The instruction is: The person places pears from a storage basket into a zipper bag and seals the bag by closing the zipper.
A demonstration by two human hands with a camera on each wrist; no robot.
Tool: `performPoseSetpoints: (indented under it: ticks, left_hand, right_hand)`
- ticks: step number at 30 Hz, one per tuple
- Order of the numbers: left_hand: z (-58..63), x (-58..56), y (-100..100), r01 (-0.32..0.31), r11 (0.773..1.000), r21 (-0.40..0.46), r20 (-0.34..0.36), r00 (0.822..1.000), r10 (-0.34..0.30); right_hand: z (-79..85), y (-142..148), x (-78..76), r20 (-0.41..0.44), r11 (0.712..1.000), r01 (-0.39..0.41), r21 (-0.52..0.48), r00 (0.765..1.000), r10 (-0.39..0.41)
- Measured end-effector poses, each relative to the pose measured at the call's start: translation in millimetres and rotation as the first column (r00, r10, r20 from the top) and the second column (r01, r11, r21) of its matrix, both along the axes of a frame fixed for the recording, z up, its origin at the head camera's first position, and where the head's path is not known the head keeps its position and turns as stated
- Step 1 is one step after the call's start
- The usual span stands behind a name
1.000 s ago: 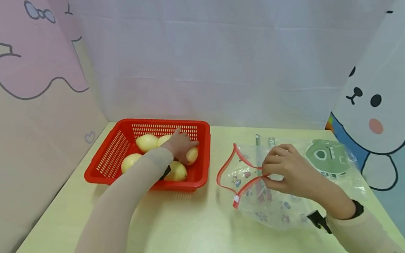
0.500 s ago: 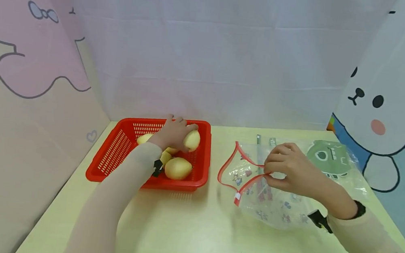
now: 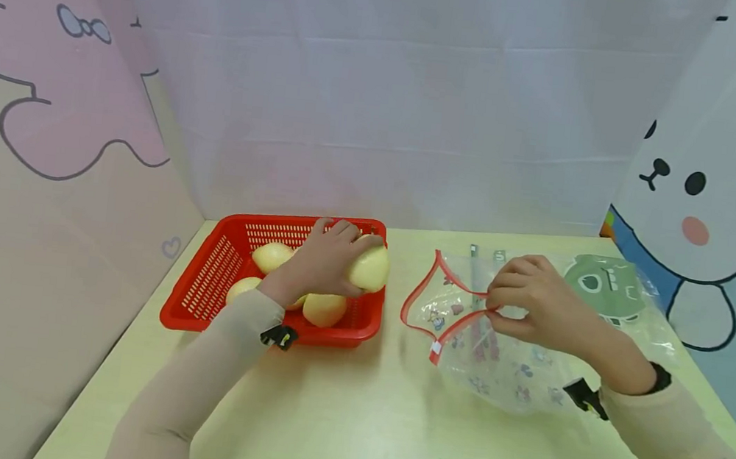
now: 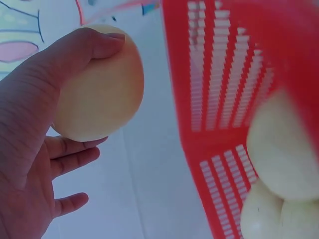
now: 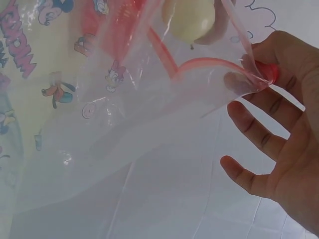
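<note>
My left hand grips a pale yellow pear at the right rim of the red basket. In the left wrist view the thumb lies across this pear, with the fingers beneath it. Other pears lie in the basket, partly hidden by the hand and forearm. My right hand pinches the red-edged mouth of a clear zip bag printed with cartoon figures. The bag's mouth gapes toward the basket. In the right wrist view, thumb and forefinger hold the bag's red edge, while the other fingers stretch apart.
A clear plastic bag with a green cartoon face lies behind the right hand. The pale table reaches a white curtain at the back. Printed panels stand at both sides.
My left hand has taken a pear out from among the others and moved it up and right to the basket's rim. The right hand still holds the bag's mouth, almost unmoved.
</note>
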State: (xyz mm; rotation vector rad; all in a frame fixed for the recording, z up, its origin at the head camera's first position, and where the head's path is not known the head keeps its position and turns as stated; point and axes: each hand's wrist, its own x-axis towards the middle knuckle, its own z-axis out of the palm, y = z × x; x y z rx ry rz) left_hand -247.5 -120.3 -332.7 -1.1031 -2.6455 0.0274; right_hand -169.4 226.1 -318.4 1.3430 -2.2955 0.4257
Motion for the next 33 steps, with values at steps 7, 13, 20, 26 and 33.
performPoseSetpoints:
  ticks: [7,13,20,26,33]
  left_hand:
    - [-2.6,28.8,22.8,0.103,0.991,0.089,-0.101,0.990,-0.094]
    - [-12.1,39.1,43.4,0.152,0.973,0.172,-0.155,0.980,-0.126]
    - [-31.6,40.1,51.0,0.269,0.937,0.221,-0.210,0.952,-0.224]
    - [-39.2,39.5,47.9,0.416,0.905,0.094,-0.320,0.873,-0.368]
    - [-43.2,41.2,49.1,0.436,0.896,-0.081,-0.284,0.852,-0.440]
  right_hand:
    - [0.1,-1.2,-1.6,-0.005,1.000,-0.010,-0.023,1.000,0.010]
    - [0.2,-6.5,-3.2,-0.060,0.998,-0.042,-0.045,0.997,0.039]
    - [0.2,-12.3,-3.4,-0.123,0.991,-0.090,-0.101,0.989,0.078]
    - [1.3,-14.7,-6.4,-0.178,0.977,-0.127,-0.169,0.979,0.097]
    - [3.1,-15.4,-6.7,-0.176,0.973,-0.131,-0.189,0.980,0.097]
